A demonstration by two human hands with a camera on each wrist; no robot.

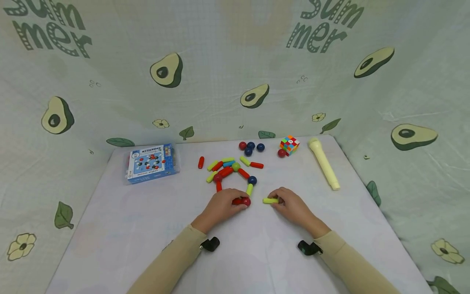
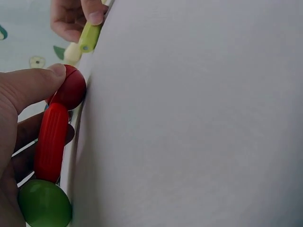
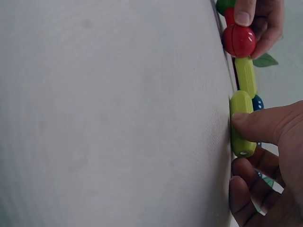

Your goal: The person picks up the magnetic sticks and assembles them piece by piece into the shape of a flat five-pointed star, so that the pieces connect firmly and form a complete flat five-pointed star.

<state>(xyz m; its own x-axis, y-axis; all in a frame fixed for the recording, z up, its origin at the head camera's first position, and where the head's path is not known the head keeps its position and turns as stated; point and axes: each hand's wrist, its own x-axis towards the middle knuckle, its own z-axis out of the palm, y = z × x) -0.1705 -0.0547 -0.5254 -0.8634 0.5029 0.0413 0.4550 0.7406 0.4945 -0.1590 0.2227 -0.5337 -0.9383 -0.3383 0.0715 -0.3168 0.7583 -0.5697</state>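
A ring of toy balls and rods lies on the table: a green ball [image 1: 236, 166] at the far side, a dark blue ball [image 1: 252, 180] on the right, red rods and a yellow-green rod [image 3: 245, 75] between balls. My left hand [image 1: 224, 206] pinches the ring's near red ball [image 2: 73, 90]; a red rod [image 2: 51, 142] links it to another green ball [image 2: 45, 203], mostly under that hand in the head view. To the right, my right hand [image 1: 293, 206] holds a loose yellow-green rod [image 3: 242, 125] between thumb and fingers. This rod is apart from the red ball.
Loose red, yellow-green and blue rods [image 1: 228, 163] lie behind the ring. Dark blue balls [image 1: 260, 147] and a red ball [image 1: 242, 145] sit farther back. A puzzle cube [image 1: 289, 145] and a cream stick [image 1: 324, 163] lie at back right, a blue box [image 1: 151, 163] at back left.
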